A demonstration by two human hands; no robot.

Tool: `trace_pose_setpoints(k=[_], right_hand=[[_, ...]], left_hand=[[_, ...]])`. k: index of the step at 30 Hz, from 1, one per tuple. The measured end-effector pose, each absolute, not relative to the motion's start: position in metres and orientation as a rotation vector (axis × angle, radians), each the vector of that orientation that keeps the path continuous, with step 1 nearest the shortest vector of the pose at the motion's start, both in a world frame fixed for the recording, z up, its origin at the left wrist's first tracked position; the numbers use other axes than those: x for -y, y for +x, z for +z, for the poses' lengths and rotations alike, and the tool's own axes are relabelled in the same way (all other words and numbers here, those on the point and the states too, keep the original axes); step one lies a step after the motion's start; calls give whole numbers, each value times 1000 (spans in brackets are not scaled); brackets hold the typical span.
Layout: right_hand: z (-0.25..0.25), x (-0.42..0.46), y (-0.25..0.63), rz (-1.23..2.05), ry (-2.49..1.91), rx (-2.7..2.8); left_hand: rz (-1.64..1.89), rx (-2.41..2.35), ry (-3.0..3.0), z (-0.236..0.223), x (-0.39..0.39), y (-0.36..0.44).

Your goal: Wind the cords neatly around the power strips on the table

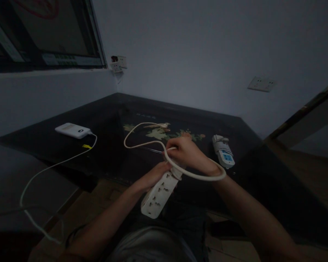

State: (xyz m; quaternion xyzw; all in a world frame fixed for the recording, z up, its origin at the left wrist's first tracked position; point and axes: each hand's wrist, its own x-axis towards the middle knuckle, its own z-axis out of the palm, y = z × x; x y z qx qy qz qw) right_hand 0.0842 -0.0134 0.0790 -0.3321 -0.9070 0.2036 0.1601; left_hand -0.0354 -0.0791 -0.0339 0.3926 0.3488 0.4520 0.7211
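Note:
A white power strip with several sockets is tilted toward me above the table's near edge. My left hand is closed around its side, the fingers partly hidden beneath it. My right hand pinches the white cord near the strip's far end. One loop of that cord hangs around my right wrist, and another stretch curves out over the table to the left. Some cord seems wound at the end of the strip, partly covered by my right hand.
On the right of the dark glossy table lies a second power strip wrapped in its cord. A white power bank sits at the left, its thin cable hanging over the edge. Wall sockets are behind.

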Motion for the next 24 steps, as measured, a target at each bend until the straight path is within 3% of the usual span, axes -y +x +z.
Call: trace_pose_setpoints(k=[10,15,24], right_hand=[[49,-21,119,1353,-821,1890],[39,-36,131,1441,-773,1477],[34,-37,131,1506,-685,1225]], left_hand=[[885,-842,898,-36,92,-38],[930,-933,1105,-26,101,-51],[866,-1304,1500,4,126,-89]])
